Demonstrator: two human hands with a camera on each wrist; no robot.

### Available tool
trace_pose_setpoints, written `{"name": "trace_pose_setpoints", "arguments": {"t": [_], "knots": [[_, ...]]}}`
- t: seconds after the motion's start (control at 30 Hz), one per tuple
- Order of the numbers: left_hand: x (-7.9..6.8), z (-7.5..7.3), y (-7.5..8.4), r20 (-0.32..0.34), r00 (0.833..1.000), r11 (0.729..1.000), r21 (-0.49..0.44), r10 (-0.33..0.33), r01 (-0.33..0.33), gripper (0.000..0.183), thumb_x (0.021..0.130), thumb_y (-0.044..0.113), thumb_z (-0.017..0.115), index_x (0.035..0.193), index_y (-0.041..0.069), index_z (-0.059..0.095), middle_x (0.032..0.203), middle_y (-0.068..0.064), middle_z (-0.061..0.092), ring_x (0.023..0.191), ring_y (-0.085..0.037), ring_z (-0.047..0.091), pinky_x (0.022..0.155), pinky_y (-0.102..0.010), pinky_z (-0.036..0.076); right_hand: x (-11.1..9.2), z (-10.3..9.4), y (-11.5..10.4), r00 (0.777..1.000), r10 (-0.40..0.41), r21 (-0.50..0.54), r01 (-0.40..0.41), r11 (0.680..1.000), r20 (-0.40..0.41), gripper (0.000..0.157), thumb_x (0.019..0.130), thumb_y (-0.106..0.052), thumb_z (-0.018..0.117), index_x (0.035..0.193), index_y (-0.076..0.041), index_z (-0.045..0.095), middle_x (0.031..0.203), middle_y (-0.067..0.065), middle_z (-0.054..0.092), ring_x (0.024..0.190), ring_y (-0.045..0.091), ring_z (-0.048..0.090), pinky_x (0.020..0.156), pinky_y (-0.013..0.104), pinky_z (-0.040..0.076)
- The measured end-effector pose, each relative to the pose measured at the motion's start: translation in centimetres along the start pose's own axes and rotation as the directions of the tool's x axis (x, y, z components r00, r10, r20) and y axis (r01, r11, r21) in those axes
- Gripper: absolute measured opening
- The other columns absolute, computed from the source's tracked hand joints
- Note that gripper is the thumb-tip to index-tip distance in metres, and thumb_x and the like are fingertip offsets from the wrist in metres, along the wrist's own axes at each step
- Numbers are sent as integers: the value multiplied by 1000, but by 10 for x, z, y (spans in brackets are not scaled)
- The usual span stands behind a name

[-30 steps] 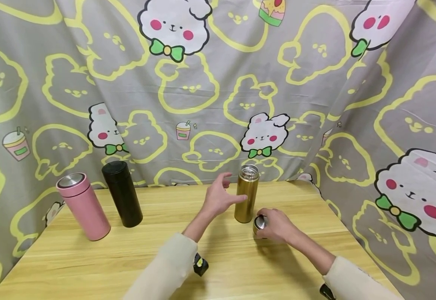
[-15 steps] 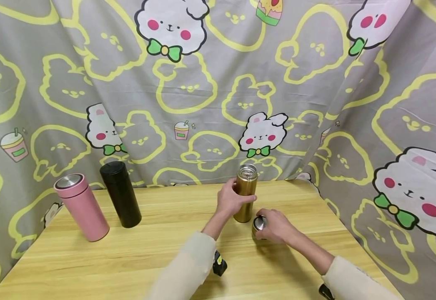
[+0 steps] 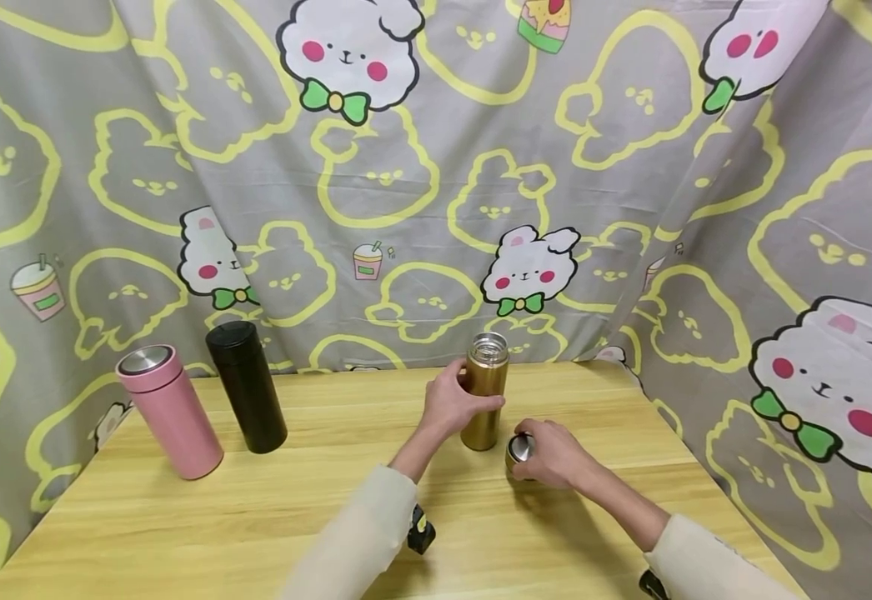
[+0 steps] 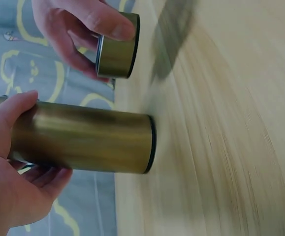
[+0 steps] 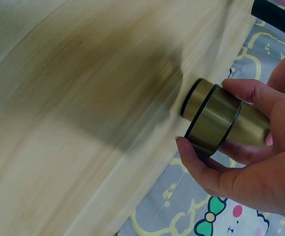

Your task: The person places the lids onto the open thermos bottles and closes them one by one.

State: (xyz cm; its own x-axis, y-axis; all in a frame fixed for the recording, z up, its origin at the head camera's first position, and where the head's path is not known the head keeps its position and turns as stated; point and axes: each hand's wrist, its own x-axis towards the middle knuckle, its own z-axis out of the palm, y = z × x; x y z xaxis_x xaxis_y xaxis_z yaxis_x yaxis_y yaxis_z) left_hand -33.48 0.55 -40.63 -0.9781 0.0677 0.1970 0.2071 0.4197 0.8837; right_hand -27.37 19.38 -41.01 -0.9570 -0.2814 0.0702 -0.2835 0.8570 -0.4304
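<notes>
A gold thermos bottle [image 3: 490, 379] stands uncapped toward the right of the table, its silver threaded mouth facing up. My left hand [image 3: 451, 404] grips its body from the left, thumb across the near side. In the left wrist view, the bottle's dark-rimmed base [image 4: 151, 145] is close over the wood. To the right and nearer me, my right hand [image 3: 552, 454] holds the gold lid [image 3: 518, 450] with its silver top up. The right wrist view shows thumb and fingers pinching the lid [image 5: 213, 120] round its sides, with the bottle partly hidden behind it.
At the left of the wooden table [image 3: 256, 525] stand a pink thermos [image 3: 173, 417] and a black thermos [image 3: 248, 387], both capped. A patterned grey curtain [image 3: 406, 208] hangs along the table's back and right sides.
My left hand has moved right onto the gold bottle and grasped it. The bottle has since shifted slightly left. My right hand with the lid has stayed in place.
</notes>
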Motion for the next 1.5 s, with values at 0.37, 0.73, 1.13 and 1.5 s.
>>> {"name": "trace_pose_setpoints", "arguments": {"t": [0.37,0.73,1.13,1.5], "knots": [[-30,-47,-10,125,991,998,31,51,-56,73,70,37,93,131,14,58,123,-8,69,113,-25,67,93,-44,56,3,5,-2,999,-13,8,14,1000,-29,53,64,-17,84,113,-2,68,94,6,70,88,22,63,78,39,52],[-52,-90,-22,166,986,998,51,35,-44,69,70,39,93,126,17,59,113,-3,71,101,-18,68,87,-40,58,6,9,-7,999,-36,32,37,999,-8,53,65,-16,83,114,-2,68,96,6,69,87,20,61,76,37,50],[-56,-99,-31,177,984,998,37,33,-40,69,68,39,94,125,20,60,115,-4,73,106,-19,69,90,-41,57,7,9,-10,1000,-5,51,4,999,16,56,69,-16,84,119,-1,66,98,8,69,87,20,60,73,36,50],[-55,-98,-38,156,988,1000,-14,-2,4,67,65,38,96,119,19,63,107,-1,71,98,-17,67,86,-38,57,14,8,-18,1000,-8,50,9,999,-12,68,68,-17,85,126,6,58,97,12,69,86,23,63,74,39,52]]}}
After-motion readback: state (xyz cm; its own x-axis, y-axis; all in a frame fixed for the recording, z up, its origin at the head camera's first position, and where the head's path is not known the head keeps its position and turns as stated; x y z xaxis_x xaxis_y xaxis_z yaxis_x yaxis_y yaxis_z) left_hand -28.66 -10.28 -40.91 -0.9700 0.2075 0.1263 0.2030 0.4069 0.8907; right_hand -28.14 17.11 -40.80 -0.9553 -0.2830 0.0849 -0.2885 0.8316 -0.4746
